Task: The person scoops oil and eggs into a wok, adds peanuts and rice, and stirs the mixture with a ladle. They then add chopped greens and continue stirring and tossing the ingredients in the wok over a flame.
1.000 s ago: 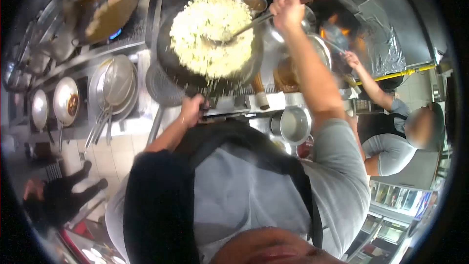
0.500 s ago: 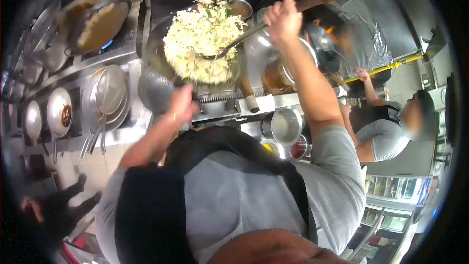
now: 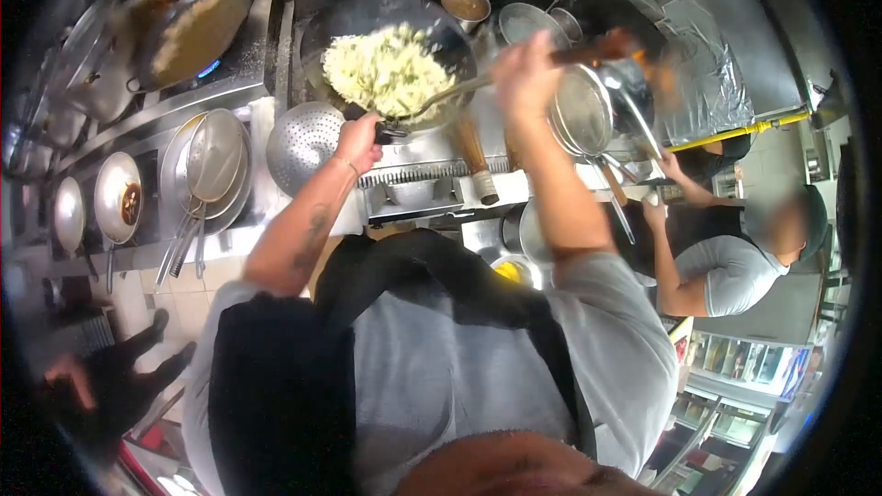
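The left hand clamps the round black wok by its near handle; the right hand clasps the long steel ladle, which slants left into it.

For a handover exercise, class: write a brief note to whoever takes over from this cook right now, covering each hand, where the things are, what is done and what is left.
The left hand is shut on the wok handle. The right hand is shut on the ladle, whose bowl is sunk in the rice. The wok sits on the stove, with the rice heaped inside. A colander lies beside the left hand.
Done: rice is in the wok, flecked with green.
Left, probably: finishing the stir and serving. No plated rice shows.
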